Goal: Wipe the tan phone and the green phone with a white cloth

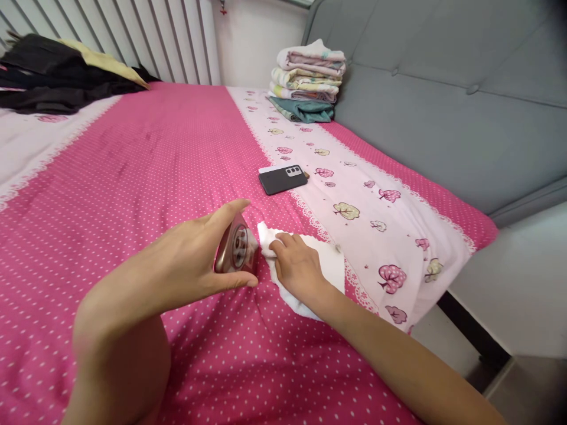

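My left hand (199,251) grips a smartphone (239,247) by its edges, thumb on one side and fingers on the other. The phone is tilted on its side, showing a rose-coloured frame and a large round camera ring. A bunched part of a white cloth (266,237) is pinched in the fingers of my right hand (297,262), just to the right of the phone and apart from it. The rest of the white material spreads flat on the bed under that hand. Part of it is hidden by my palm and wrist.
A black phone (279,180) lies face down beyond my hands, over something white. Folded fabrics (308,79) are stacked by the grey headboard (434,106). Dark clothes (48,74) lie at the far left near the radiator (168,35). The pink bedspread (177,136) has soft wrinkles.
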Available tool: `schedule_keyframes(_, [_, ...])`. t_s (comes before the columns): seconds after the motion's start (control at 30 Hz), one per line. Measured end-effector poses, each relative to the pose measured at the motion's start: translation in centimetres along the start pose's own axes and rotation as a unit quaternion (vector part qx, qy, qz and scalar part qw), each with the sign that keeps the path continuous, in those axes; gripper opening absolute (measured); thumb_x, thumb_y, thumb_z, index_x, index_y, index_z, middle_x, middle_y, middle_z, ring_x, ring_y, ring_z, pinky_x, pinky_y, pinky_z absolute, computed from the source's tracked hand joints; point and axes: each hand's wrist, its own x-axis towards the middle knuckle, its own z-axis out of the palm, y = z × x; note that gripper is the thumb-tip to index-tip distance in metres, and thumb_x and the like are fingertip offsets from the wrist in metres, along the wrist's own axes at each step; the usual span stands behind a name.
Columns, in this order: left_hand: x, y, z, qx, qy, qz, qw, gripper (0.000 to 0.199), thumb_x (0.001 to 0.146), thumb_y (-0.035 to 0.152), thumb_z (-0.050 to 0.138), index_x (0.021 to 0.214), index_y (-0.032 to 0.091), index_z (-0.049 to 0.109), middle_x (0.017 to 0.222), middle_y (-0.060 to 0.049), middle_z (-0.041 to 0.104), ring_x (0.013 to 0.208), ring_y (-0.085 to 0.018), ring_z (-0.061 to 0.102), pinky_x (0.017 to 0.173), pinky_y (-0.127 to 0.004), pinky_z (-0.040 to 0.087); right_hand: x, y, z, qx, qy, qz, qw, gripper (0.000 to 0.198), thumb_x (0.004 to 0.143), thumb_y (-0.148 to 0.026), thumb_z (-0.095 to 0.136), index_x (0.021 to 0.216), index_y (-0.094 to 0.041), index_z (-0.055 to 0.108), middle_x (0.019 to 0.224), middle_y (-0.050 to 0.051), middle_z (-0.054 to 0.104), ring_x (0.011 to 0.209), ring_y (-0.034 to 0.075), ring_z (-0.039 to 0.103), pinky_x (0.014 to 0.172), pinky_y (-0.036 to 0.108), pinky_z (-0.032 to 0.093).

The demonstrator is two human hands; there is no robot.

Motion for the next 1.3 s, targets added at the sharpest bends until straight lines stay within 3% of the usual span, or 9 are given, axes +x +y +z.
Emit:
schedule_keyframes(0.8, [0.02, 0.05, -0.09, -0.001, -0.003, 0.001, 1.000, 0.089, 0.081, 0.066, 0.058, 0.149, 0.019, 0.026, 0.107, -0.011, 0.067, 0.088, -0.028, 0.066, 0.074, -0.036, 0.049, -0.01, -0.08, -0.06, -0.005, -0.002, 0.000, 1.000, 0.026, 0.090, -0.009, 0.047, 0.106, -0.021, 0.062, 0.121, 0.006, 0.062, 0.104, 0.023, 0.054, 0.071, 0.031, 0.046])
schedule_keyframes(1.3, [0.02, -0.02, -0.09, -0.012, -0.008, -0.007, 1.000, 0.094, 0.078, 0.074, 0.056, 0.149, 0.020, 0.025, 0.108, -0.010, 0.065, 0.090, -0.027, 0.065, 0.075, -0.037, 0.048, 0.04, -0.12, -0.05, -0.004, -0.004, -0.003, 1.000, 0.027, 0.090, -0.009, 0.046, 0.108, -0.020, 0.062, 0.122, 0.006, 0.061, 0.104, 0.023, 0.053, 0.071, 0.033, 0.046])
